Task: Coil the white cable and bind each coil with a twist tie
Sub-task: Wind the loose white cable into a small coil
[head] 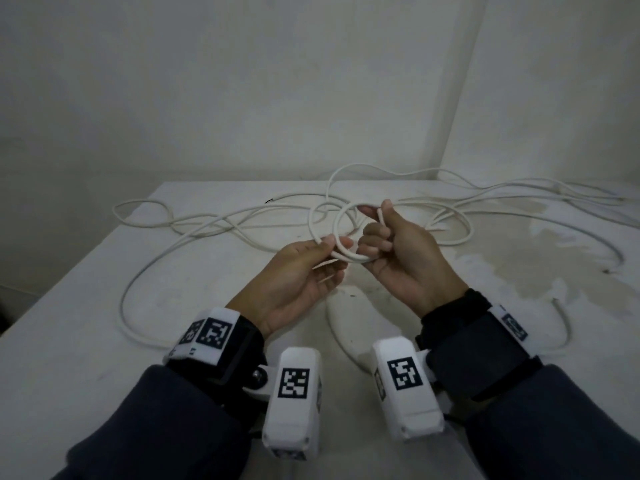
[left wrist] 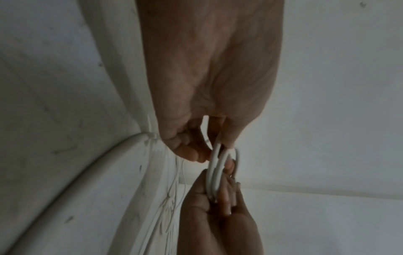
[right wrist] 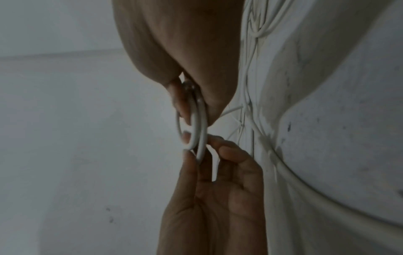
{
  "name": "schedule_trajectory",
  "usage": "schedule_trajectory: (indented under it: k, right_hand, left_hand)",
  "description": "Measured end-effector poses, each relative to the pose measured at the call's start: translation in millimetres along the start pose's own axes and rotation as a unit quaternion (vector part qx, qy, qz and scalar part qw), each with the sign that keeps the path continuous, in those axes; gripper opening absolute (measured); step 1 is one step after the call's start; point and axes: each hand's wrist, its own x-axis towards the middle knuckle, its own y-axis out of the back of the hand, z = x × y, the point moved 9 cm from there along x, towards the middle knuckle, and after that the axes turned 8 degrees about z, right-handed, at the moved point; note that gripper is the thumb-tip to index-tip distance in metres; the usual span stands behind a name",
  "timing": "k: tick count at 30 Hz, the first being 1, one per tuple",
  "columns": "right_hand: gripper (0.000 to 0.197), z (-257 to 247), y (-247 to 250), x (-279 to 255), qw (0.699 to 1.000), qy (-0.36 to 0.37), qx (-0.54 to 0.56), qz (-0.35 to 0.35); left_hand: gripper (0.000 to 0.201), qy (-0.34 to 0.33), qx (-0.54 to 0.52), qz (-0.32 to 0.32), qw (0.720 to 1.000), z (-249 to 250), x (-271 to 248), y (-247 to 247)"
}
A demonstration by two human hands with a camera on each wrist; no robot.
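Note:
A long white cable (head: 207,223) sprawls in loose loops over the white table (head: 86,341). Above the table's middle, both hands hold a small coil (head: 349,257) wound from one end of it. My left hand (head: 332,247) pinches the coil's near-left side between thumb and forefinger; two thin white strips (head: 325,265) lie across its other fingers. My right hand (head: 379,223) grips the coil's right side with curled fingers, the cable's cut end sticking up by the thumb. In the wrist views the coil (left wrist: 214,165) (right wrist: 199,124) shows edge-on as two or three turns between the hands.
Walls meet in a corner behind the table. The table's left edge drops off to a dark floor. A damp-looking stain (head: 519,258) spreads over the right side. A pale oval patch (head: 349,323) lies on the table below the hands. Cable loops (head: 568,341) run close to the right wrist.

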Motion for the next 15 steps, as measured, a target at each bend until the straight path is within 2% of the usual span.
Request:
schedule_trajectory:
  k: [5, 8, 15]
  right_hand:
    - [0.030, 2, -8, -9, 0.993, 0.015, -0.119, -0.016]
    - [0.024, -2, -14, -13, 0.981, 0.049, -0.183, -0.032]
    - [0.023, -9, -26, -27, 0.933, 0.148, -0.321, -0.070]
  left_hand:
    - [0.017, -0.096, -0.020, 0.090, 0.991, 23, 1, 18]
    - [0.026, -0.141, 0.053, 0.066, 0.986, 32, -4, 13]
    - [0.022, -0.169, 0.147, 0.040, 0.974, 34, -9, -2]
